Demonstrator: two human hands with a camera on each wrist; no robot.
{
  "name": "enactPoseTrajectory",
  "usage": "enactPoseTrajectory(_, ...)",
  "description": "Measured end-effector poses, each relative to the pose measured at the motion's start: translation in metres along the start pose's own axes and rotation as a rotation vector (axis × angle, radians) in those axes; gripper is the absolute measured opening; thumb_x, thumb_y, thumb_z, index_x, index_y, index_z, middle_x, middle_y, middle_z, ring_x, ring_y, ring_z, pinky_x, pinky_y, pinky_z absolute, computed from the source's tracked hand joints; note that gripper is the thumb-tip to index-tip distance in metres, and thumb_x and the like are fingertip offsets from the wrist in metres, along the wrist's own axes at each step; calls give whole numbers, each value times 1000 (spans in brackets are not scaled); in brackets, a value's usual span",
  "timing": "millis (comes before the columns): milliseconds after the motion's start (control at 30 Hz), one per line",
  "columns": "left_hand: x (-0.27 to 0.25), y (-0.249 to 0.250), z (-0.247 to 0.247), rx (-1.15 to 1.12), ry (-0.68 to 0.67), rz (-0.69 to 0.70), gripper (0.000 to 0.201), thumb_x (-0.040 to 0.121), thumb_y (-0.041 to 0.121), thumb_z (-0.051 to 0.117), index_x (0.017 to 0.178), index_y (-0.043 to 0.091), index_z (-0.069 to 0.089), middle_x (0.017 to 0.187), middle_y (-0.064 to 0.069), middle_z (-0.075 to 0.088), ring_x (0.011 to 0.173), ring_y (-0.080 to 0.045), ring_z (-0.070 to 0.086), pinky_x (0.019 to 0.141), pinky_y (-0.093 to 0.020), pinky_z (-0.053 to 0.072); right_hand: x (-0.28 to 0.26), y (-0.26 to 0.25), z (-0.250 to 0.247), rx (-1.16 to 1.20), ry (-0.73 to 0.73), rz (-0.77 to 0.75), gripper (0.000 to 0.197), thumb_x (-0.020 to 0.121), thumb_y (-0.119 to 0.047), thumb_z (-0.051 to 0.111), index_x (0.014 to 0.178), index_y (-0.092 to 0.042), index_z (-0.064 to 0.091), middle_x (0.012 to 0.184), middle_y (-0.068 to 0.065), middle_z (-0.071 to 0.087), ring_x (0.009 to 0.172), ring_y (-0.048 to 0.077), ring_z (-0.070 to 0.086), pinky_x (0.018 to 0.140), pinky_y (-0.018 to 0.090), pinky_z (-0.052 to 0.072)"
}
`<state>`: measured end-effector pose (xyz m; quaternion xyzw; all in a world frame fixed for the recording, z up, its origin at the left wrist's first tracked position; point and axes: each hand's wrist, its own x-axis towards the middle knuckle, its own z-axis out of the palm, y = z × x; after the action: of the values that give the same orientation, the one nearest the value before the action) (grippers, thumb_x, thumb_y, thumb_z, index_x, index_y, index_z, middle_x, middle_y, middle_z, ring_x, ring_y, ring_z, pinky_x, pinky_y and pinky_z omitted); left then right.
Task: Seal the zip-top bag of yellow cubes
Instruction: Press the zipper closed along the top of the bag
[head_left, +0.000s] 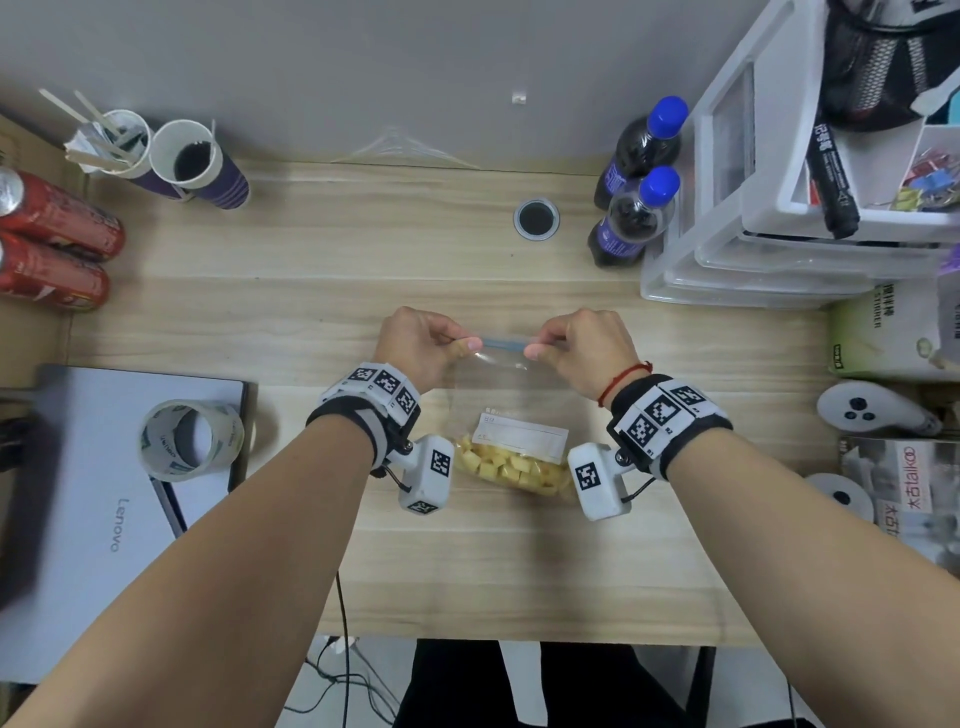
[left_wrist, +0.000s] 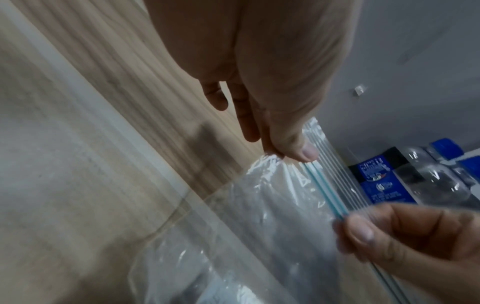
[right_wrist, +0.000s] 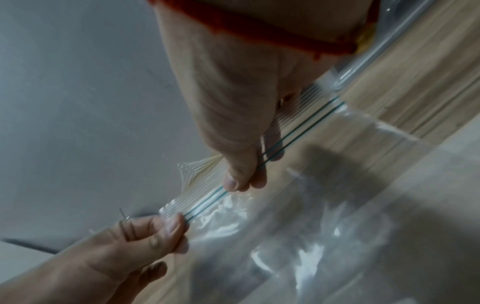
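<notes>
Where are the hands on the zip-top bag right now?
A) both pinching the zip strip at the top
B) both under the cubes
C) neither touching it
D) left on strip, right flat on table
A: the left hand and right hand each pinch the blue zip strip of the zip-top bag, with the yellow cubes at the bag's other end.

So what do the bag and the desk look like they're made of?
Bag: thin clear plastic, glossy; it crinkles and the desk shows through, with a blue zip strip. Desk: pale wood-grain top, matte, possibly laminate.
</notes>
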<state>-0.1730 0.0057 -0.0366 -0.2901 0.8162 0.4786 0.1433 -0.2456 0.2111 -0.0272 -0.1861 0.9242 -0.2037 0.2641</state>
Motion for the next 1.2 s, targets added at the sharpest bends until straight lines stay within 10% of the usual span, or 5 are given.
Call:
enactPoseTrajectory(767,-7,-2,-10,-30,57,28,18,79,26,78,65,23,66,67,10,65,65,-4,59,62,-6,41,-10,39,-12,246,97,183,15,78,-32,76,78,-17,76,77,-1,74,77,15,64,78,23,48)
enactPoseTrajectory(933,-6,-6,-7,-154,87,27,15,80,22,76,68,21,67,73,4,71,74,-12,66,75,-21,51,-18,41,-7,483,143,262,14,77,-32,78,67,-29,70,68,-13,68,66,5,60,70,16,46)
enactPoseTrajectory(1200,-9,-7,-5,-327,50,24,21,87,19,70,69,18,60,79,-5,74,75,-14,69,77,-30,50,-20,38,-8,413,221,240,19,81,-34,72,78,-16,69,78,2,72,74,17,61,83,39,54)
